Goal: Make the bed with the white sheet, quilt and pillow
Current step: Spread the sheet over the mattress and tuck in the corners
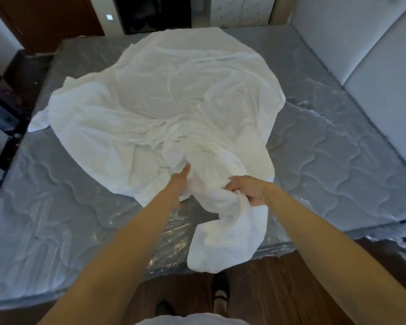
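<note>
Plastic-wrapped mattress (326, 146) carries a crumpled white sheet (164, 95). Right hand (249, 191) clenches its near bunch; left hand (181, 181) lies flat alongside. Best find corners before spreading.

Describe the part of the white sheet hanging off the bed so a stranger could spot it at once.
Start at the grey, plastic-wrapped mattress and find the white sheet spread crumpled over its middle. Follow it toward the near edge, where the right hand grips a bunched fold. Below that hand, one twisted tail droops over the mattress edge toward the dark wooden floor, unlike the rest lying flat.
</note>
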### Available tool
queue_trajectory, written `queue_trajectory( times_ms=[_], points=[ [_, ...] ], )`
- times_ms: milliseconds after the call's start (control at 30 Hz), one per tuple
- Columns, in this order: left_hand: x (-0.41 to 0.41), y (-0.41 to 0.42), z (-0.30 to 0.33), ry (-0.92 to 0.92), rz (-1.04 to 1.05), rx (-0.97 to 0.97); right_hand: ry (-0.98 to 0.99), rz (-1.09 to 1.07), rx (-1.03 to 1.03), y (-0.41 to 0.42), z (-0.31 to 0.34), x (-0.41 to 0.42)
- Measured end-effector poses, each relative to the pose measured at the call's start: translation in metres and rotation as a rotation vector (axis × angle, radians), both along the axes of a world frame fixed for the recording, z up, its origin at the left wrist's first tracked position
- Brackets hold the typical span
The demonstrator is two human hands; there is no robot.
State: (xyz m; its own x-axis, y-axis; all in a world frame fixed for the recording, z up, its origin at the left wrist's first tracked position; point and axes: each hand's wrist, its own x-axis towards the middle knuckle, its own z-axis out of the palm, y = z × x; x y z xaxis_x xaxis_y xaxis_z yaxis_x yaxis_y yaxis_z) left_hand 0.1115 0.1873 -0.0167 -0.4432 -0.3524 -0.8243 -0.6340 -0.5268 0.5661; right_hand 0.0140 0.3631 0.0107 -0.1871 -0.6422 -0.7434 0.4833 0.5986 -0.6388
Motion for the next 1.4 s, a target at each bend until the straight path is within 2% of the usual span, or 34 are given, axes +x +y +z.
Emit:
queue_trajectory(
  times_ms=[33, 100, 133, 233, 300, 367, 433, 467, 500, 567, 633, 733, 767, 800, 833, 900, 933, 967, 1100, 1167, 1233, 1300, 1333, 1400],
  points=[
    [-0.007, -0.008, -0.020, 0.033, 0.073, 0.060, -0.033, 0.099, -0.002, 0.008, 0.010, 0.005],
    [-0.025, -0.011, -0.048, 0.048, 0.085, 0.106, -0.086, 0.321, 0.016, 0.026, 0.022, 0.007],
    [-0.032, 0.002, -0.039, 0.074, 0.074, 0.099, -0.123, 0.409, 0.017, 0.038, 0.022, 0.004],
    [-0.036, 0.028, -0.010, 0.086, 0.073, -0.080, -0.108, 0.581, 0.047, 0.050, 0.018, -0.008],
    [-0.032, 0.025, 0.001, 0.135, -0.024, -0.254, 0.083, 0.483, 0.129, 0.041, 0.007, -0.017],
    [-0.022, 0.021, 0.022, 0.230, -0.176, -0.275, 0.210, 0.137, 0.128, 0.019, -0.002, -0.021],
    [-0.003, 0.019, 0.040, 0.301, -0.392, -0.236, 0.139, -0.244, 0.006, -0.017, -0.003, -0.014],
    [0.011, 0.017, 0.048, 0.306, -0.547, -0.241, 0.119, -0.343, -0.032, -0.039, -0.004, -0.007],
    [0.020, 0.018, 0.052, 0.292, -0.700, -0.249, 0.122, -0.388, -0.055, -0.053, -0.003, -0.001],
    [0.043, 0.008, 0.055, 0.214, -0.825, -0.173, 0.283, -0.222, -0.042, -0.080, 0.007, 0.026],
    [0.066, -0.014, 0.052, 0.122, -0.639, -0.097, 0.440, -0.095, -0.060, -0.092, 0.012, 0.057],
    [0.093, -0.059, 0.032, -0.008, -0.112, -0.132, 0.607, 0.061, -0.066, -0.099, 0.012, 0.099],
    [0.107, -0.068, 0.023, -0.015, -0.002, -0.021, 0.631, 0.151, -0.061, -0.101, 0.011, 0.121],
    [0.118, -0.072, 0.017, 0.001, 0.025, 0.071, 0.620, 0.236, -0.054, -0.103, 0.007, 0.139],
    [0.127, -0.071, 0.011, 0.007, -0.014, 0.066, 0.616, 0.289, -0.046, -0.103, 0.004, 0.154],
    [0.138, -0.065, -0.002, 0.005, -0.091, -0.196, 0.671, 0.270, -0.018, -0.099, 0.002, 0.179],
    [0.144, -0.063, -0.002, 0.021, -0.099, -0.373, 0.679, 0.190, -0.011, -0.095, 0.000, 0.185],
    [0.146, -0.062, 0.002, 0.044, -0.085, -0.464, 0.660, 0.074, 0.003, -0.091, -0.001, 0.181],
    [0.177, -0.070, 0.019, 0.222, -0.079, -0.582, 0.653, -0.321, 0.183, -0.086, -0.009, 0.178],
    [0.185, -0.073, 0.031, 0.234, -0.049, -0.544, 0.559, -0.481, 0.149, -0.095, -0.007, 0.185],
    [0.195, -0.082, 0.038, 0.237, -0.008, -0.398, 0.342, -0.610, 0.003, -0.111, 0.000, 0.195],
    [0.206, -0.091, 0.045, 0.244, -0.080, -0.308, 0.148, -0.672, -0.058, -0.125, 0.004, 0.206],
    [0.211, -0.095, 0.046, 0.263, -0.120, -0.299, 0.185, -0.640, -0.048, -0.133, 0.001, 0.211],
    [0.222, -0.099, 0.052, 0.257, -0.140, -0.403, 0.419, -0.548, 0.018, -0.144, -0.008, 0.225]
  ],
)
